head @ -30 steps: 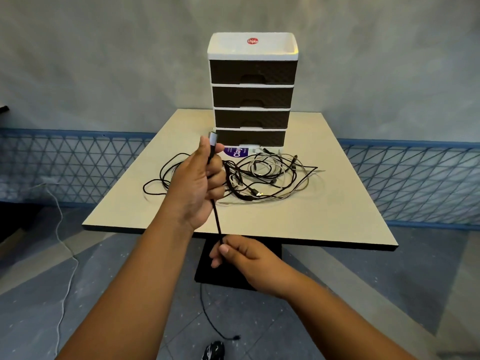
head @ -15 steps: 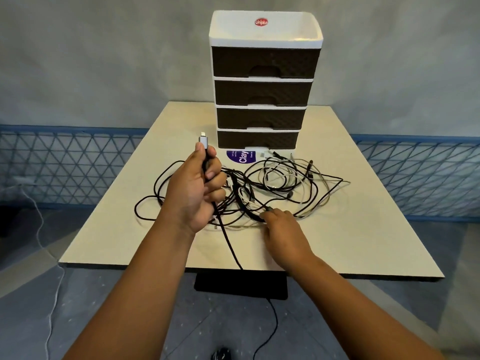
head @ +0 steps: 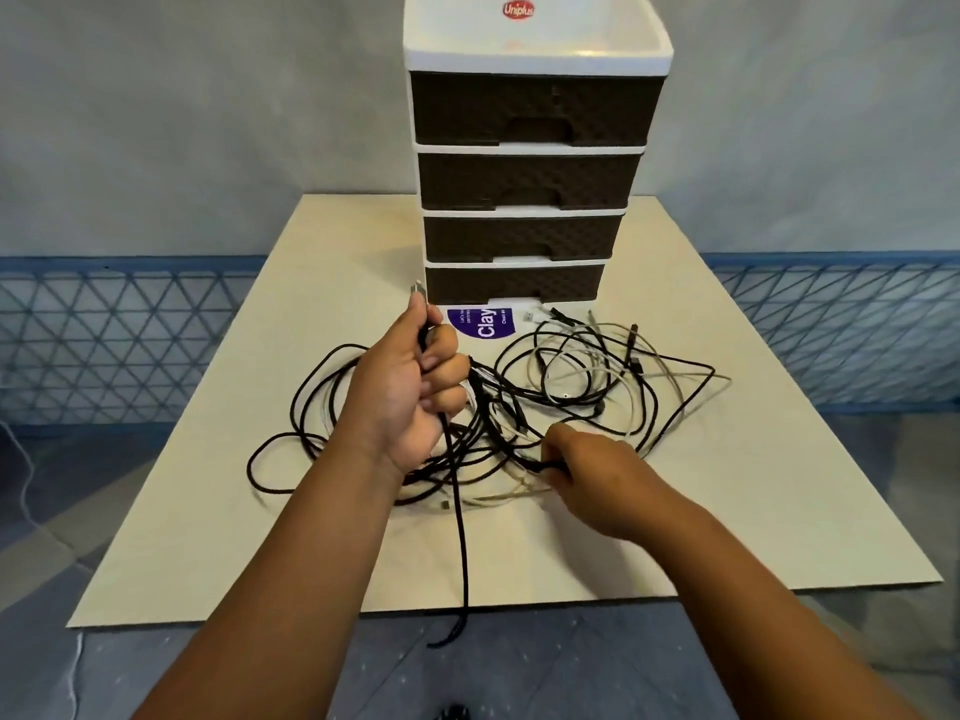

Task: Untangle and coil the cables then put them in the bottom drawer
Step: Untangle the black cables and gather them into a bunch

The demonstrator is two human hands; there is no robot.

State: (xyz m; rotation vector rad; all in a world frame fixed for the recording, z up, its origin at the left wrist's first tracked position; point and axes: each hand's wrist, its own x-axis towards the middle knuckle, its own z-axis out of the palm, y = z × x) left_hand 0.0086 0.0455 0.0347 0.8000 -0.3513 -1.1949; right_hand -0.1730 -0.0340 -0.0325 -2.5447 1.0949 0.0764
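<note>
Counts: two hands, one drawer unit [head: 535, 163] with four drawers, one heap of cables [head: 566, 387] whose number cannot be told.
Left hand: the left hand [head: 410, 392] is raised above the table [head: 779, 501], fingers curled tight round a black cable [head: 461, 537]; its silver plug [head: 418, 290] sticks up above the fist.
Black cable: it hangs straight down from the fist, crosses the near table edge and ends below it.
Heap: black and white cables lie tangled in the middle of the table, in front of the unit.
Right hand: the right hand [head: 592, 475] lies low on the near side of the heap, fingers pinching a black strand.
Bottom drawer: the bottom drawer [head: 514, 284] is closed, like the three above it.
Change: the right hand, under the table edge on the hanging cable a second ago, has since reached the heap; the left hand's grasp is unchanged; the camera has come nearer.
Around: a purple sticker [head: 483, 323] lies on the table before the unit; a blue lattice fence [head: 130, 345] runs behind.
In the way: the left hand hides part of the heap.
</note>
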